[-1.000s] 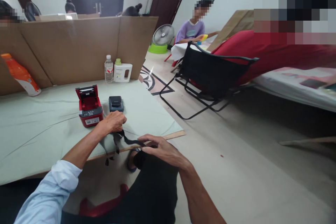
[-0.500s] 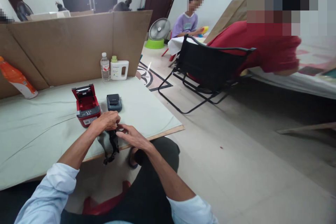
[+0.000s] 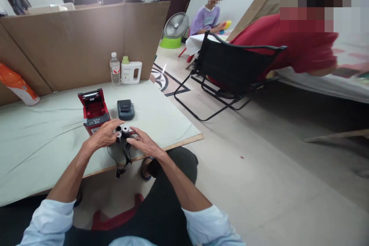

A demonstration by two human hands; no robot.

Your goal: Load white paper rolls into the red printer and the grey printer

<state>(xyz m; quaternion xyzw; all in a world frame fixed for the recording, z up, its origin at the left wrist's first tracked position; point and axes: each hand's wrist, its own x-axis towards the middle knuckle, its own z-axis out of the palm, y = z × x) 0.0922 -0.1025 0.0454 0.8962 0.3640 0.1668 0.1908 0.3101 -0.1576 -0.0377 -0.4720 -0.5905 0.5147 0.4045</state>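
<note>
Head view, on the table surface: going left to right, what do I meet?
Orange pouch → red printer with its lid open → left hand → dark small printer → right hand. The water bottle and white jug stand farther back, by the cardboard wall.

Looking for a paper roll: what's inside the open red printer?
The red printer has its lid raised; its red compartment looks empty, though its floor is hidden. Small white rolls sit between both hands' fingers.
</note>
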